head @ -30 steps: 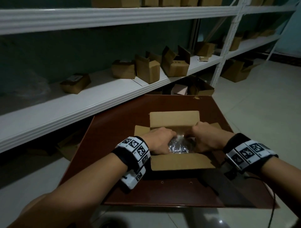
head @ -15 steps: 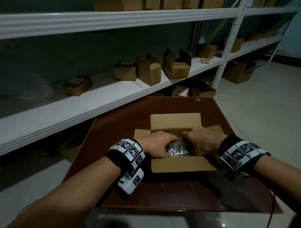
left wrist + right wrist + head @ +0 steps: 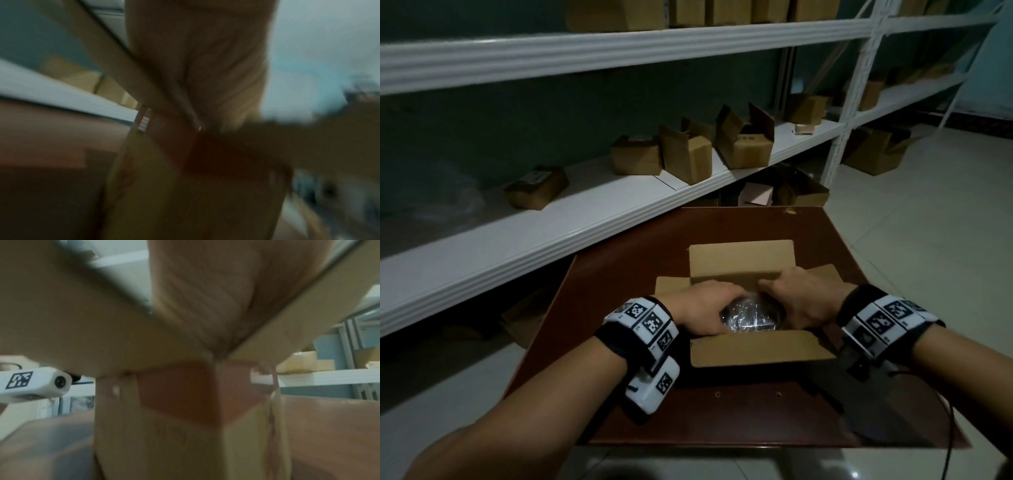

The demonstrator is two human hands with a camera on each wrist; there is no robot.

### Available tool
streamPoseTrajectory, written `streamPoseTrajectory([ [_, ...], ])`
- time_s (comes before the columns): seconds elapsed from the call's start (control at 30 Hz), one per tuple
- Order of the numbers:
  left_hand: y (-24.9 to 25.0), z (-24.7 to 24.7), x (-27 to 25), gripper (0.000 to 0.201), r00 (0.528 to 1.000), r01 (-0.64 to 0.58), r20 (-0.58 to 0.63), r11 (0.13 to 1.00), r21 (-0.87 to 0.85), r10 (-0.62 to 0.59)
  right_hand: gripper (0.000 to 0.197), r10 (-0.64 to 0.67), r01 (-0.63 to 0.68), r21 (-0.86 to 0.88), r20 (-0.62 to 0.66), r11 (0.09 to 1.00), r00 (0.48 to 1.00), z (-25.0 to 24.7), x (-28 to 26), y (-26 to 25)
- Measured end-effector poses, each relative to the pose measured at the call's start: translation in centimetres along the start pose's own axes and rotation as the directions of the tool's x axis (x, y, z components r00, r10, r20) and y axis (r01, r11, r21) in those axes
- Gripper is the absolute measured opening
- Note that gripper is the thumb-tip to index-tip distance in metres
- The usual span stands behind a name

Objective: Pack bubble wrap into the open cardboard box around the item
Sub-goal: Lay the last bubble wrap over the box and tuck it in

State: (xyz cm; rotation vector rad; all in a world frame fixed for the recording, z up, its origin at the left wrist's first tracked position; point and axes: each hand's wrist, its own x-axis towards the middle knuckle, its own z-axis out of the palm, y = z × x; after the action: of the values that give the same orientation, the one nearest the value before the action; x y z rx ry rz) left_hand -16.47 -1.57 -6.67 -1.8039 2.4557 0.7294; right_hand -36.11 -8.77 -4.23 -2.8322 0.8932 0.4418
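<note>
Cardboard box (image 3: pixel 755 349) open on brown table (image 3: pixel 619 274), four flaps spread out. Bubble wrap (image 3: pixel 751 317) inside box, shiny, in middle between both hands. Left hand (image 3: pixel 705 313) in box at left side, fingers curled on wrap. Right hand (image 3: pixel 799 303) at right side, fingers curled down on wrap. Item itself not visible. Wrist views blurred, only cardboard and palm.

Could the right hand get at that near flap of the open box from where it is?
Probably yes: the right hand is in the cardboard box, beside the near flap, with nothing between.
</note>
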Motion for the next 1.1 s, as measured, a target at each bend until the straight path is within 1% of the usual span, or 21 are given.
streamPoseTrajectory([
  [0.07,-0.4,-1.1,-0.7,0.071,0.997,0.027,0.073,0.978,-0.206,-0.012,0.043,-0.003,0.002,0.021,0.042,1.0,0.999,-0.3,0.0,0.5],
  [0.1,-0.9,-1.8,-1.2,0.073,0.993,0.039,0.122,0.959,-0.281,-0.005,0.044,0.016,-0.021,0.054,0.091,0.998,0.996,-0.6,-0.2,0.8],
  [0.13,-1.4,-2.5,-1.6,0.077,0.985,0.047,0.171,0.952,-0.304,0.006,0.047,0.034,-0.049,0.1,0.146,0.994,0.989,-0.9,-0.4,1.1],
  [0.17,-1.8,-2.9,-2.0,0.081,0.978,0.055,0.209,0.957,-0.285,0.006,0.049,0.049,-0.075,0.128,0.195,0.989,0.98,-1.3,-0.5,1.2],
  [0.2,-2.1,-3.1,-2.2,0.083,0.976,0.064,0.219,0.969,-0.237,-0.011,0.051,0.054,-0.087,0.143,0.223,0.986,0.973,-1.6,-0.5,1.4],
  [0.3,-1.9,-2.7,-1.7,0.086,0.988,0.076,0.142,0.994,-0.082,-0.064,0.061,0.051,-0.08,0.105,0.254,0.991,0.966,-2.2,-0.2,1.3],
  [0.4,-1.7,-1.6,-0.8,0.093,0.994,0.039,0.097,0.998,0.042,-0.043,0.063,0.033,-0.045,0.06,0.189,0.997,0.981,-1.9,0.2,1.2],
  [0.47,-1.6,-1.2,-0.5,0.09,0.997,0.009,0.071,0.995,0.099,-0.016,0.061,0.034,-0.047,0.073,0.163,0.996,0.986,-1.5,-0.1,1.1],
  [0.6,-0.6,-0.7,-0.7,0.083,1.0,-0.006,0.023,0.979,0.203,0.001,0.054,0.034,-0.028,-0.083,0.071,0.996,0.997,-0.8,-0.4,0.8],
  [0.7,-0.1,-0.4,-0.7,0.079,1.0,-0.021,0.01,0.973,0.229,0.019,0.049,0.06,-0.056,-0.108,0.041,0.993,0.997,-0.7,-0.7,0.7],
  [0.77,-0.2,-0.1,-0.9,0.073,1.0,-0.018,-0.021,0.978,0.21,0.023,0.049,0.046,-0.043,-0.098,0.025,0.994,0.999,-0.6,-0.9,0.7],
  [0.87,-0.5,-0.2,-1.1,0.067,0.998,-0.012,-0.058,0.991,0.137,0.02,0.052,0.004,-0.004,0.005,0.016,1.0,1.0,-0.3,-0.8,1.1],
  [0.9,-0.6,-0.4,-1.1,0.067,0.998,-0.015,-0.062,0.992,0.121,0.023,0.053,-0.009,0.008,0.053,0.014,0.999,1.0,-0.5,-1.0,1.2],
  [0.97,-0.9,-0.7,-1.2,0.075,0.999,-0.014,-0.045,0.996,0.087,0.018,0.055,-0.037,0.036,0.177,0.002,0.984,0.999,-1.0,-1.6,1.6],
  [1.03,-1.2,-1.2,-1.6,0.078,1.0,-0.002,-0.03,1.0,-0.005,0.001,0.057,-0.056,0.066,0.332,-0.042,0.941,0.998,-1.5,-2.3,2.3],
  [1.1,-1.2,-1.9,-2.2,0.069,0.998,-0.012,-0.057,0.996,-0.093,0.007,0.048,-0.043,0.098,0.48,-0.123,0.872,0.991,-1.8,-2.9,2.9],
])
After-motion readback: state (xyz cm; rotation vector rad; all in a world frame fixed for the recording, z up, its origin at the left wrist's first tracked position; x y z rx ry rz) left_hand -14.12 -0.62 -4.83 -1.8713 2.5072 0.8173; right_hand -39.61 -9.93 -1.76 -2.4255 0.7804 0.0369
